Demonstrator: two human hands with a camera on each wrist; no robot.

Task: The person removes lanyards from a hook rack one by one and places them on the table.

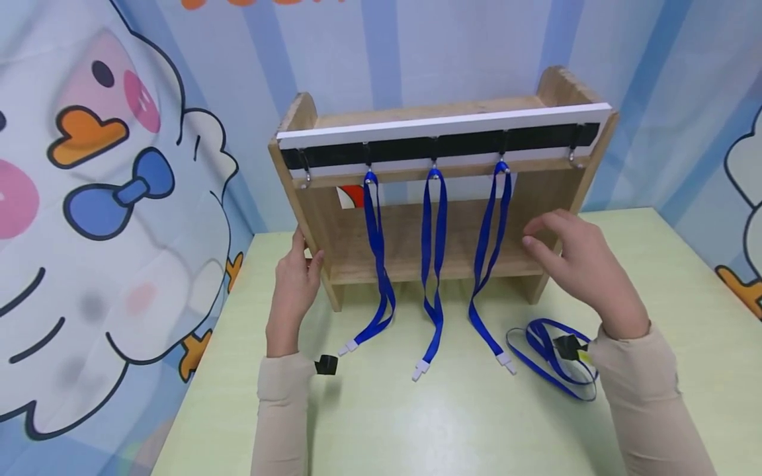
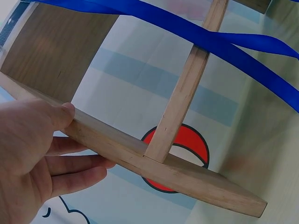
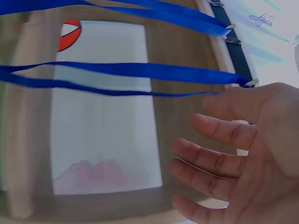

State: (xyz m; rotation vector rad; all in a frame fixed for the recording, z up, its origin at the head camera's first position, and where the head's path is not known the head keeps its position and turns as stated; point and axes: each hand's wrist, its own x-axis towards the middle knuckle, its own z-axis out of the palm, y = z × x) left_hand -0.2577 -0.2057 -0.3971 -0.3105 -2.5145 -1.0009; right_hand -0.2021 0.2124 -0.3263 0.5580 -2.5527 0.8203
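A wooden rack stands at the back of the table, with a black strip of hooks along its top. Three blue lanyards hang from the middle hooks, and their white ends trail on the table. My left hand grips the rack's left side panel, thumb on the front edge and fingers behind. In front of the rack's right side, my right hand hovers open with fingers spread and holds nothing. A blue strap runs just beyond it.
A fourth blue lanyard with a black clip lies coiled on the pale green table by my right wrist. The outermost hooks, left and right, are bare. Cartoon-print walls enclose the left and back.
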